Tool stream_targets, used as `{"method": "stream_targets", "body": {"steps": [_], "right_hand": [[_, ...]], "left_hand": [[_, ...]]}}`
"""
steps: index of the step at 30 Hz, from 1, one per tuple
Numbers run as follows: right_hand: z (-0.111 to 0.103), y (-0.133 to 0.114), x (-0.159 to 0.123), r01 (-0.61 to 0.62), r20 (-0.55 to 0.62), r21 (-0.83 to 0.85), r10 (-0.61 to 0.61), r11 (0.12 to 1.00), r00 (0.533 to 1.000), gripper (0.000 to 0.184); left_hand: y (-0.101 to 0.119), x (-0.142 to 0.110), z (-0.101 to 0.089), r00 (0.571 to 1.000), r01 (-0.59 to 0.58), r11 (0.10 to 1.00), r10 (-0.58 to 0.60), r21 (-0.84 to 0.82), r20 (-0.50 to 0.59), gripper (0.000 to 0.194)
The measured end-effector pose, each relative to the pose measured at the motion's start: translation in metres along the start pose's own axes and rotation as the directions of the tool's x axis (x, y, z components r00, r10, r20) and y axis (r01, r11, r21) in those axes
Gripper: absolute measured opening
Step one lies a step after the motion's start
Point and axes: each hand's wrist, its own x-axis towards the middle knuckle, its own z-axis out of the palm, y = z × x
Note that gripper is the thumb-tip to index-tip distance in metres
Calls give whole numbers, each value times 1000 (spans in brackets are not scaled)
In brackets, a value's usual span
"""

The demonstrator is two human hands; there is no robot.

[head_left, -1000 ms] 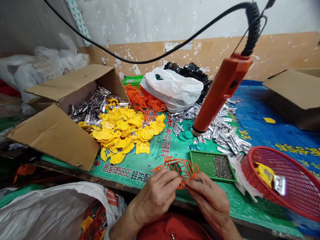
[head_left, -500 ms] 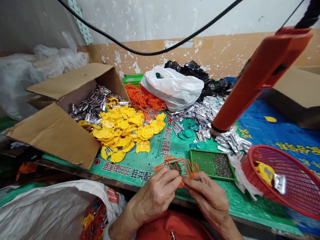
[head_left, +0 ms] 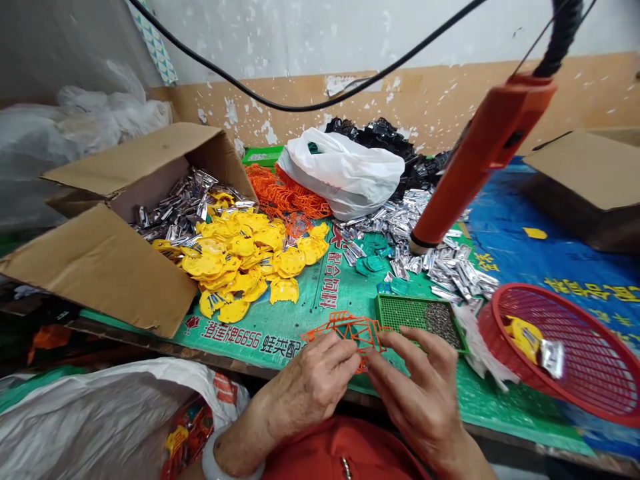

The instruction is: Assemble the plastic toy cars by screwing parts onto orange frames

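Note:
At the table's near edge, my left hand (head_left: 320, 373) is closed on an orange plastic lattice frame (head_left: 353, 327), gripping its near side between thumb and fingers. My right hand (head_left: 420, 387) is beside the frame's right end, fingers spread apart. Its fingertips are at or very near the frame; whether they touch it, I cannot tell. Just beyond that hand lies a green tray (head_left: 400, 313) holding many small dark screws (head_left: 440, 323). An orange electric screwdriver (head_left: 480, 160) hangs at a tilt further back, its tip above silver pieces.
Yellow plastic parts (head_left: 240, 253) spill beside an open cardboard box (head_left: 150, 280). Behind are more orange frames (head_left: 280, 193), a white plastic bag (head_left: 345, 173), silver pieces (head_left: 460, 273) and black parts (head_left: 385, 137). A red basket (head_left: 590, 387) stands right; a white sack (head_left: 100, 413) is lower left.
My right hand's fingers have loosened from the frame and spread apart. My left hand keeps its grip. The screwdriver appears further left, and the whole view has shifted slightly.

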Motion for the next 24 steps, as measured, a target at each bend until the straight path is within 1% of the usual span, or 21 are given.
{"method": "stream_targets", "body": {"steps": [2, 5, 8, 10, 12, 14, 16, 17, 19, 21, 24], "right_hand": [[0, 1, 3, -5, 53, 44, 2, 999, 999, 17], [3, 2, 4, -43, 128, 156, 23, 987, 991, 16], [5, 2, 3, -82, 188, 228, 38, 970, 981, 18], [6, 2, 2, -101, 208, 245, 50, 964, 977, 19], [6, 4, 2, -106, 191, 243, 60, 964, 980, 16], [7, 7, 2, -104, 144, 236, 71, 966, 987, 15], [8, 11, 0, -103, 95, 244, 82, 964, 992, 16], [9, 12, -2, -104, 78, 252, 87, 962, 993, 16], [10, 13, -4, -102, 50, 266, 91, 959, 995, 16], [11, 14, -7, -86, 27, 280, 82, 956, 996, 15], [12, 13, -9, -73, -10, 288, 79, 955, 997, 16]], "left_hand": [[0, 0, -1, 1000, 1, 1000, -1, -4, 6, 23], [-1, -1, -4, 999, 17, 999, -16, -38, 38, 20], [-2, 0, -6, 997, 27, 996, -21, -83, 76, 17], [-2, 1, -8, 998, 23, 997, -19, -78, 58, 17], [-2, 1, -10, 999, 23, 1000, -23, -14, -30, 19], [-3, 0, -12, 983, 47, 995, -32, 83, -179, 25], [-3, -3, -14, 941, 103, 984, -49, 147, -336, 30], [-3, -5, -14, 917, 136, 979, -65, 155, -394, 28], [-3, -9, -13, 887, 184, 972, -101, 145, -450, 21], [-1, -11, -10, 882, 198, 972, -120, 127, -455, 16], [1, -11, -6, 875, 193, 977, -128, 92, -466, 16]]}}
